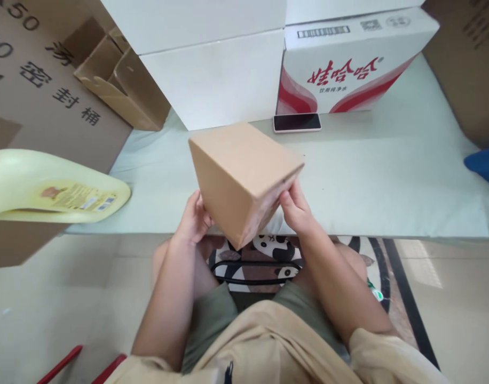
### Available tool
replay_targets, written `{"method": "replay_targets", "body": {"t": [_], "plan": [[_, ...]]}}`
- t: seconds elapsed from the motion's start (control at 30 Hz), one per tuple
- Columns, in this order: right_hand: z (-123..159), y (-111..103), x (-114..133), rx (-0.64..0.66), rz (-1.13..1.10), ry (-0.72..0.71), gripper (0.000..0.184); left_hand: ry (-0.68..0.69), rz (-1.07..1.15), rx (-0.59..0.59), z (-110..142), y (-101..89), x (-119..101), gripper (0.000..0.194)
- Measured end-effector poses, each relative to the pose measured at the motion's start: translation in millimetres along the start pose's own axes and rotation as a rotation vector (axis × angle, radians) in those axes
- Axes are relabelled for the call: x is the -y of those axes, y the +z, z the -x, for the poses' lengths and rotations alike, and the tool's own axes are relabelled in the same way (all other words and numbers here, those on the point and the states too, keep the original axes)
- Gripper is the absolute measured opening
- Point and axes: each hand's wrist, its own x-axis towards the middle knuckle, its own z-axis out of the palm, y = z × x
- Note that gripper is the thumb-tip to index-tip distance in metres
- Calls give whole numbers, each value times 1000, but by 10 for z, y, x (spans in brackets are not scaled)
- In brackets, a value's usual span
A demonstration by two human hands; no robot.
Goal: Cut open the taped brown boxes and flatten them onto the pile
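A plain brown cardboard box (240, 165) is held up at the table's front edge, tilted with one corner toward me. My left hand (194, 221) grips its left side low down, with some fingers hidden behind the box. On the other side, my right hand (296, 208) holds the right face near its edge, thumb on the outside. That right face looks shiny, as if covered with clear tape. Behind the box, a phone (297, 122) lies on the pale green tablecloth (368, 176).
White cartons (224, 80) and a red-and-white carton (344, 74) stand at the back. At left are a yellow bottle (60, 186), an open cardboard box (120, 80) and a large printed carton (40, 90). A blue object (487, 165) sits at the right edge. A panda-patterned mat (272, 245) lies below.
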Motion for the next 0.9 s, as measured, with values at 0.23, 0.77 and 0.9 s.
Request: {"method": "replay_targets", "body": {"t": [0.23,0.77,0.9], "plan": [[175,-357,250,291,-87,116,86,-167,-49,13,393,456,448,56],[383,-404,292,287,-128,279,61,37,-278,-262,714,401,483,39],[401,-321,312,219,-101,309,64,38,-243,-174,884,284,527,56]]}}
